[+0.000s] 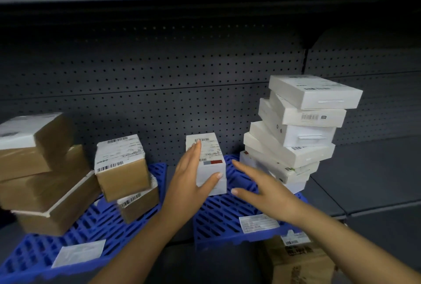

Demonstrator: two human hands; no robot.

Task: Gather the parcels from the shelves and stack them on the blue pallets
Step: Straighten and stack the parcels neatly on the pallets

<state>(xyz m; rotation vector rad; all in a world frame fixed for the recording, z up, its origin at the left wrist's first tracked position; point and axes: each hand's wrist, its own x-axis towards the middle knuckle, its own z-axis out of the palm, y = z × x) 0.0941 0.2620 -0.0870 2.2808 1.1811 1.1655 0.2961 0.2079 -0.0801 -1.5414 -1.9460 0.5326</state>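
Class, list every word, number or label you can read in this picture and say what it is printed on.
None can be read.
White parcel under the left hand: barcode, print blurred.
Brown parcels: barcodes only.
Leaning white stack: too small.
Cardboard box: dark print, blurred.

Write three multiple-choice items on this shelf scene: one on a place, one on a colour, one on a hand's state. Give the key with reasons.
1. Where does the white box under the left hand stand?
A. on the right blue pallet
B. on the upper shelf
C. on the brown boxes

2. What colour is the tall leaning stack at the right?
A. brown
B. white
C. blue

3. How is the right hand?
A. gripping a box
B. fist closed
C. fingers spread, holding nothing

Key: 1 A, its base sits on the blue grid; 2 B, every box in it is white; 3 C, the fingers are straight, with no box between them.
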